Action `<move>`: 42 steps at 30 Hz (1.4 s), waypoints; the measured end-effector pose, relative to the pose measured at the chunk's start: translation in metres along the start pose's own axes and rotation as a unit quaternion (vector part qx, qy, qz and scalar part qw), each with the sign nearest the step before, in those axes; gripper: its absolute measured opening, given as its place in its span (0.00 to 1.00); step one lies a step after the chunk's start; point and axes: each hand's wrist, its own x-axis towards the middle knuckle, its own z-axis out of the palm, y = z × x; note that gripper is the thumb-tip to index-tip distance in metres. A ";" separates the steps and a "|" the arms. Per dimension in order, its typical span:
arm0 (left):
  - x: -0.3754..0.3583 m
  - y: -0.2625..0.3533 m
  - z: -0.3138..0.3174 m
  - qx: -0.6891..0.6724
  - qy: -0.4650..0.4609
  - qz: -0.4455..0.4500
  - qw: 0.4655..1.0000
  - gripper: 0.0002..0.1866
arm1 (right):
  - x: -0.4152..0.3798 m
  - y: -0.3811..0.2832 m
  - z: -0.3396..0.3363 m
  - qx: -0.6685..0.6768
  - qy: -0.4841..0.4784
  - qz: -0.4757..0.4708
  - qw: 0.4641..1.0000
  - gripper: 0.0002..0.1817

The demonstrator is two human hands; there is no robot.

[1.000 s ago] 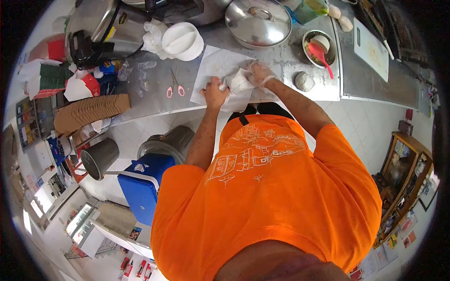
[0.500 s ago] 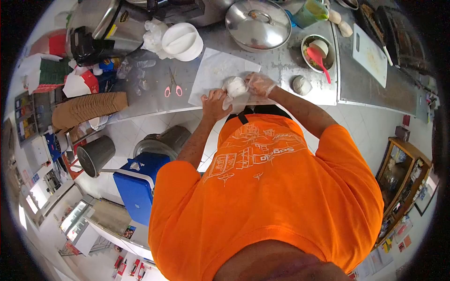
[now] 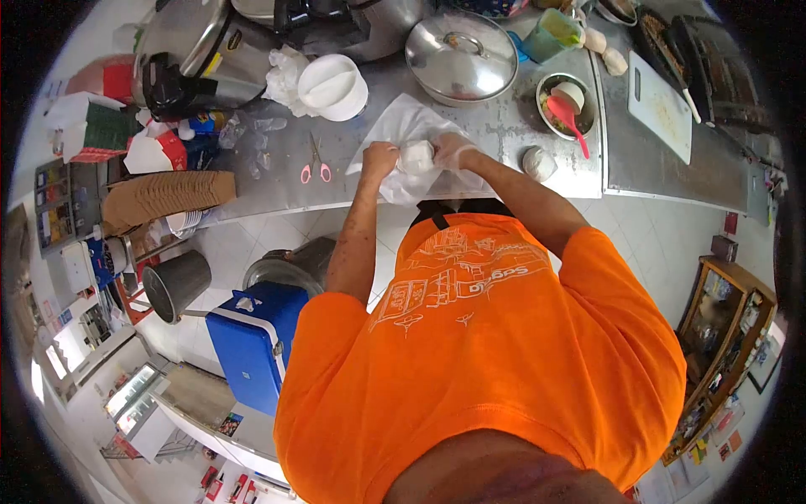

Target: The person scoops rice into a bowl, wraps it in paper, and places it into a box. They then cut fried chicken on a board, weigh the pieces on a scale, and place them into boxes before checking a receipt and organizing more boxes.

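A round white ball, perhaps dough, sits on a translucent plastic sheet near the table's front edge. My bare left hand is closed on the sheet's left side, close beside the ball. On the other side, my right hand, in a clear plastic glove, is closed on the sheet's gathered right part; some fingers are hidden by the film. To the right lies a second white ball, which looks wrapped.
Pink-handled scissors and a white tub are on the left. Behind stands a lidded steel pot. A steel bowl with a red spoon and a white cutting board are on the right.
The sheet lay flat before; now its sides are lifted and drawn up around the ball. My left hand has risen from the table edge to the sheet's left side.
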 end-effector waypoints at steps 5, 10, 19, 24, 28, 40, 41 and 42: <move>-0.007 0.034 -0.047 -0.166 0.080 0.050 0.982 0.13 | -0.031 -0.006 -0.020 0.236 -0.010 0.081 0.968 0.13; 0.005 0.041 -0.063 -0.578 -0.100 -0.058 0.808 0.12 | -0.029 -0.018 -0.014 0.466 0.150 -0.064 0.870 0.08; 0.017 0.066 -0.017 -0.718 -0.125 -0.037 0.684 0.11 | -0.101 -0.088 -0.067 0.653 0.135 0.049 0.743 0.11; -0.012 0.113 -0.001 -0.818 -0.030 -0.032 0.574 0.18 | -0.121 -0.079 -0.075 0.678 0.186 0.070 0.707 0.10; -0.048 0.163 0.008 -0.871 -0.080 0.098 0.475 0.25 | -0.134 -0.080 -0.077 0.600 0.305 0.045 0.738 0.10; -0.069 0.253 0.023 -0.750 -0.190 0.126 0.621 0.41 | -0.238 -0.018 -0.160 0.610 0.091 0.006 0.787 0.15; -0.067 0.252 0.031 -0.702 -0.201 0.149 0.667 0.40 | -0.246 -0.017 -0.163 0.685 0.080 0.022 0.723 0.17; -0.067 0.251 0.033 -0.650 -0.205 0.167 0.712 0.39 | -0.253 -0.018 -0.165 0.752 0.060 0.041 0.655 0.19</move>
